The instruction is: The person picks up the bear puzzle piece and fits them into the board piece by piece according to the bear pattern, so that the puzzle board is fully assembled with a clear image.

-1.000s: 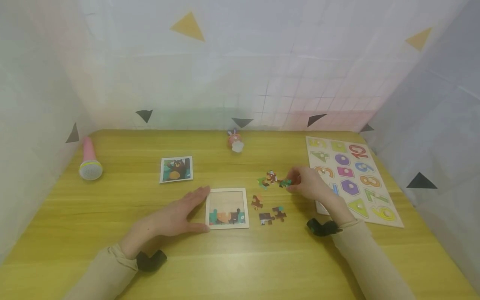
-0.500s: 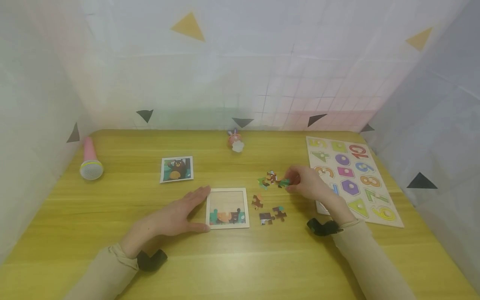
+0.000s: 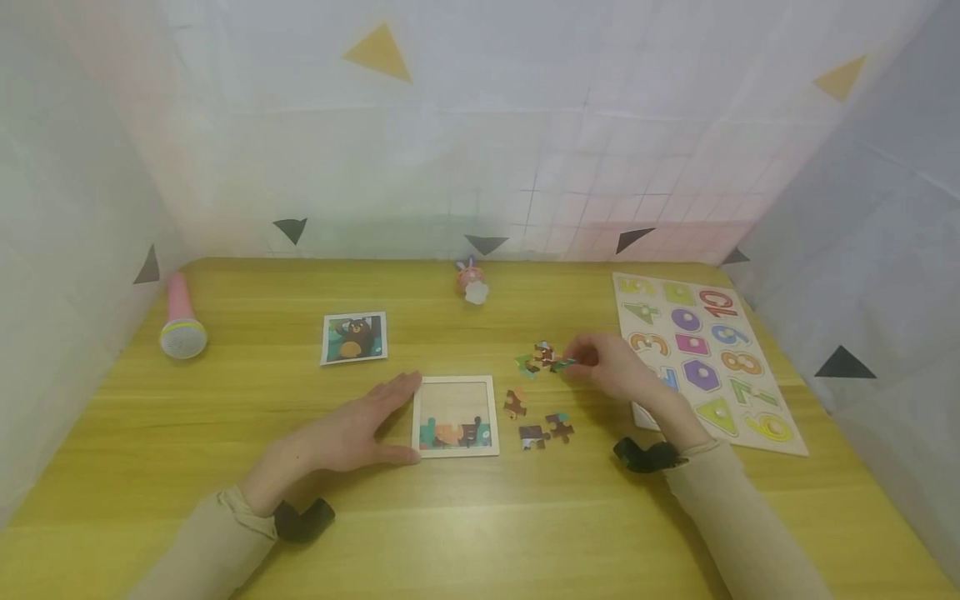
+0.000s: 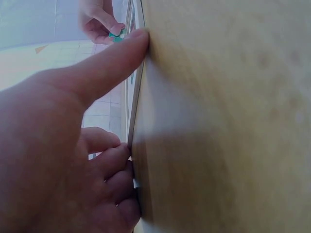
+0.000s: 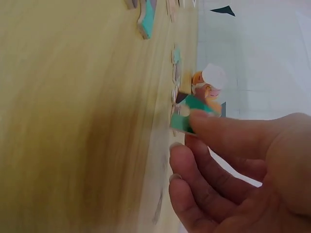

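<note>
My right hand [image 3: 611,367] pinches a green jigsaw puzzle piece [image 5: 187,116] between thumb and fingers, just off the table in the right wrist view. Close by lie a brown-and-white piece [image 3: 544,353] and a green piece [image 3: 525,365]. Nearer to me are an orange-brown piece [image 3: 514,405] and two dark brown ones, one of them this piece [image 3: 533,437]. My left hand [image 3: 348,429] rests with spread, mostly straight fingers at the left side of the square puzzle frame [image 3: 453,380]. Its lower part holds several fitted pieces [image 3: 453,435]; the upper part shows bare backing.
A bear picture card [image 3: 354,338] lies behind the frame. Farther back stands a small pink figurine [image 3: 472,282]. A pink toy microphone [image 3: 181,321] lies at the left. The number-and-shape board [image 3: 708,367] lies partly under the right forearm. Fabric walls surround the table [image 3: 465,533].
My right hand has shifted slightly left with the green puzzle piece, which now tilts differently. The left hand and the frame have stayed put.
</note>
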### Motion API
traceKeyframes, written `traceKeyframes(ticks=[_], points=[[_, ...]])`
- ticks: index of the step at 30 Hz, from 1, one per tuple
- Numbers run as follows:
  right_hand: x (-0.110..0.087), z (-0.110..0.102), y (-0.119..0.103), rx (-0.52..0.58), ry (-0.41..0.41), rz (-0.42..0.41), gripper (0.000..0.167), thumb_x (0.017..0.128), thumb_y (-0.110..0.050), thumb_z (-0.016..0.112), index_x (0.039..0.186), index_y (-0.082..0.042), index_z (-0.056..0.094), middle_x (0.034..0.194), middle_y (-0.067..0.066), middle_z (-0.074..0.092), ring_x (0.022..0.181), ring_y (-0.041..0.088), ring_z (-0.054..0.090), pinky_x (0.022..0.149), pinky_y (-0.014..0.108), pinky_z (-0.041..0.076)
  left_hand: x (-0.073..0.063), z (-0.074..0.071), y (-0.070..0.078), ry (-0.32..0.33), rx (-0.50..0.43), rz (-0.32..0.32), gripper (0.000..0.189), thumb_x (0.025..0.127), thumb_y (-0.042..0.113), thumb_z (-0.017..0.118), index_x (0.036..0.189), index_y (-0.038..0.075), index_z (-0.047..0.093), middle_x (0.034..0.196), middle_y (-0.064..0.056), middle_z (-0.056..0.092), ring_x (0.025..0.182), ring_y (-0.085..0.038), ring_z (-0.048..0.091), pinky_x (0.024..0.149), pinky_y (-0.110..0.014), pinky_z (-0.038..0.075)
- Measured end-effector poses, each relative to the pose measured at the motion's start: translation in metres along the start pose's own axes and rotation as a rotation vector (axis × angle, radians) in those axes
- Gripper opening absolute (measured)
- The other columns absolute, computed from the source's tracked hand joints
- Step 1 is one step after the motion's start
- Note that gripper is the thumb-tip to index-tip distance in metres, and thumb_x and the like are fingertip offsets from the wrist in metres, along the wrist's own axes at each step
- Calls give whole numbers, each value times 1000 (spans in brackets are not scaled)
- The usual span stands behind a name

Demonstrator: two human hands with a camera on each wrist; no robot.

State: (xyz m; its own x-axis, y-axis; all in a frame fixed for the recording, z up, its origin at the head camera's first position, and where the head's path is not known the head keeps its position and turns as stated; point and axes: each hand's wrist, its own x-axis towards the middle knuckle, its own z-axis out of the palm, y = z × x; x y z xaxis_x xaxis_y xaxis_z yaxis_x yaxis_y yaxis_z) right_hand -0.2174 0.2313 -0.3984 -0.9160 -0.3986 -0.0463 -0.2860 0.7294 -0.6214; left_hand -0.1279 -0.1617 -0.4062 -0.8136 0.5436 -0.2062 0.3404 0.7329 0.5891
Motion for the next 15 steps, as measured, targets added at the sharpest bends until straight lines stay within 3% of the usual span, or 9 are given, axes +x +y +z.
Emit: traceKeyframes(ticks=[6, 11, 15], points=[[0, 2, -4, 37, 6, -54, 8, 96, -18, 68, 96, -10, 68, 95, 3, 71, 92, 20, 64, 83, 37, 53, -1, 0, -1, -2, -2, 4, 103, 87, 55, 71, 162, 15, 13, 168, -7, 11, 154, -32, 12, 124, -52, 17], [0, 2, -9, 116, 11, -59, 17, 98, -24, 66, 110, -13, 69, 107, 3, 74, 103, 23, 68, 88, 41, 57, -1, 0, 0, -2, -4, 3, 102, 87, 55, 71, 162, 16, 13, 168, -7, 11, 154, -33, 12, 124, -52, 17], [-1, 2, -12, 201, 4, -116, 27, 98, -19, 65, 123, -9, 69, 101, 5, 75, 96, 24, 71, 87, 35, 58, -1, 0, 1, -3, -2, 3, 102, 87, 54, 71, 162, 15, 13, 168, -7, 11, 154, -33, 12, 124, -52, 17]])
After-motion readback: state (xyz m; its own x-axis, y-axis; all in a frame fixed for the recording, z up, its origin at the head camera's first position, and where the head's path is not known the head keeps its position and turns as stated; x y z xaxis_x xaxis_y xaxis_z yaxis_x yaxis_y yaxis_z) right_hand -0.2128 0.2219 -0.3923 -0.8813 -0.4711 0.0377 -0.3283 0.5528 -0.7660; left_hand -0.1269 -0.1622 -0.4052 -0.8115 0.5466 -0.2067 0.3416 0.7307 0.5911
